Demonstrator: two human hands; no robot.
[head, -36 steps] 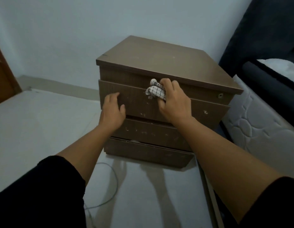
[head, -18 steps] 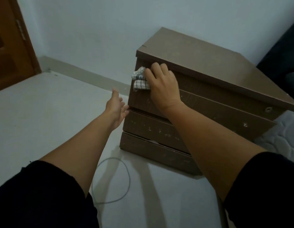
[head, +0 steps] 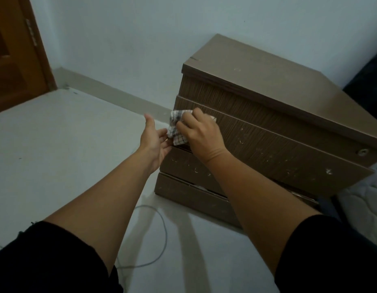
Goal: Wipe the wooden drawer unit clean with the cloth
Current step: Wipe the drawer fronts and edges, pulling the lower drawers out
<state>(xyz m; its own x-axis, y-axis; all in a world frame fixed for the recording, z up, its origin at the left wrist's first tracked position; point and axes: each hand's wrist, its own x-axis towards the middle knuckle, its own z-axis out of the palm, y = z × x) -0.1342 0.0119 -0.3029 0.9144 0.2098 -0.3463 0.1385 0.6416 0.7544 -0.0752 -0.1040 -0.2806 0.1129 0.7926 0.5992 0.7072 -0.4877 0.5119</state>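
Note:
The brown wooden drawer unit (head: 267, 127) stands on the floor against the wall, with three drawer fronts carrying white scuffs and specks. My right hand (head: 201, 134) is shut on a white checked cloth (head: 176, 132) and presses it on the left end of the top drawer front. My left hand (head: 154, 142) is at the unit's left front corner, fingers apart, its fingertips touching the cloth's lower edge and the drawer's corner.
A grey cable (head: 160, 240) loops on the pale floor in front of the unit. A wooden door (head: 14, 56) stands at the far left. A white quilted mattress (head: 365, 199) lies at the right, beside the unit.
My right hand slid the cloth leftward along the top drawer front and then down to its left end. My left hand left the drawer front and came to the left corner by the cloth. My view turned left.

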